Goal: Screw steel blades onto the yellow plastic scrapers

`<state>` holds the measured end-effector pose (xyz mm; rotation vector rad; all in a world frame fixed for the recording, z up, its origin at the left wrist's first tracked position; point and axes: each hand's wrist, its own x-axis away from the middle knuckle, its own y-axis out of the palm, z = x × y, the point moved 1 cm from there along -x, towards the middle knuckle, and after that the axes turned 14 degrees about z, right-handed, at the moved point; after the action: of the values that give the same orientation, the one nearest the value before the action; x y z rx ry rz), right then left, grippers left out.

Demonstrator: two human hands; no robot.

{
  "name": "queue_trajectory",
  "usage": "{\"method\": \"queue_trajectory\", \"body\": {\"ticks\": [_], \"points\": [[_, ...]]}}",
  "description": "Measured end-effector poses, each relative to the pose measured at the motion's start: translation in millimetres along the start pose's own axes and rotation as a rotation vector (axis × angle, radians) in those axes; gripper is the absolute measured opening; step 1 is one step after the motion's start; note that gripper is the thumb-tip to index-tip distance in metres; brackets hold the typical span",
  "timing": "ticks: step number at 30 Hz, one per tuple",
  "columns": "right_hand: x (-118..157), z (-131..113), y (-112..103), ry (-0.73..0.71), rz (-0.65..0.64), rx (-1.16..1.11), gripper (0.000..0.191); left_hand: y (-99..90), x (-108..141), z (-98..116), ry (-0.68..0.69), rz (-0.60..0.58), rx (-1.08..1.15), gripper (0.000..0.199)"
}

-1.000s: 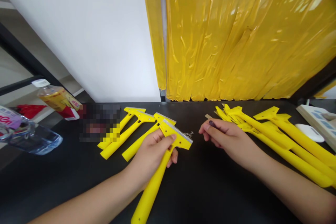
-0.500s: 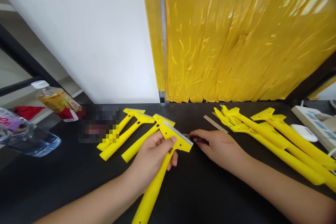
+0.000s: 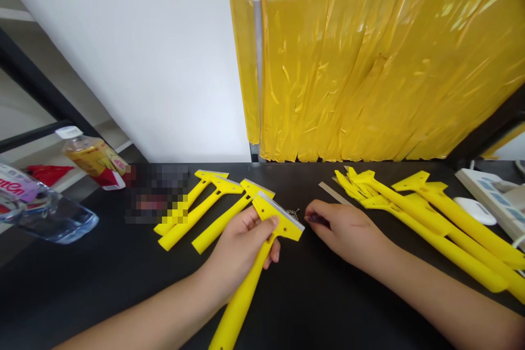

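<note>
My left hand (image 3: 246,240) is closed round the neck of a yellow scraper (image 3: 240,306), thumb on its head. A metal strip runs along the head's upper edge, and the handle slants down toward me. Just beyond the head lies a small pile of screws (image 3: 293,213), partly hidden by it. My right hand (image 3: 342,229) is right of the pile, thumb and fingers pinched together; whether a small piece sits between the fingertips cannot be made out. Behind it lies a thin flat strip (image 3: 331,192), partly covered by the hand.
Several yellow scrapers with metal edges (image 3: 200,213) lie at left. Yellow scraper parts (image 3: 426,224) are heaped at right, beside a white case (image 3: 474,211) and a power strip (image 3: 488,197). Two bottles, one with a white cap (image 3: 92,156), one clear (image 3: 49,213), are far left.
My right hand has drawn back slightly to the right from the screw pile, so more of the screws show. My left hand still grips the scraper, nearly in place.
</note>
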<state>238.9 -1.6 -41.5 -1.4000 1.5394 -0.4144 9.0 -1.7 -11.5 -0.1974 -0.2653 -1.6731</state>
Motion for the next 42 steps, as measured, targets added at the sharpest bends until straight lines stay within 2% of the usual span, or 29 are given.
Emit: {"method": "queue_trajectory", "body": {"ticks": [4,10,17,23,29,32,36,39,42], "points": [[6,-11,-11,-0.043,0.087,-0.133,0.012,1.3,-1,-3,-0.032,-0.011,0.02,0.019],[17,-36,-16,-0.352,0.096,-0.274,0.021,1.9,0,-11,-0.067,-0.071,0.035,0.021],[17,-38,-9,-0.508,0.122,-0.132,0.023,6.5,4,-13,-0.088,-0.08,0.067,0.021],[19,-36,-16,-0.621,0.101,0.008,0.031,3.9,5,-10,-0.132,-0.057,0.16,0.02],[20,-39,-20,-0.731,0.156,0.165,0.029,1.1,5,-10,-0.209,-0.058,0.217,0.012],[20,-40,-19,-0.735,0.167,0.163,0.027,1.0,4,-11,-0.223,-0.057,0.226,0.01],[20,-39,-18,-0.69,0.121,0.118,0.028,0.8,4,-10,-0.169,-0.045,0.212,0.012],[20,-38,-18,-0.578,0.092,0.013,0.031,0.8,5,-8,-0.142,-0.06,0.188,0.015],[21,-36,-17,-0.382,0.149,-0.112,0.032,1.3,7,-6,-0.138,-0.057,0.165,0.017]]}}
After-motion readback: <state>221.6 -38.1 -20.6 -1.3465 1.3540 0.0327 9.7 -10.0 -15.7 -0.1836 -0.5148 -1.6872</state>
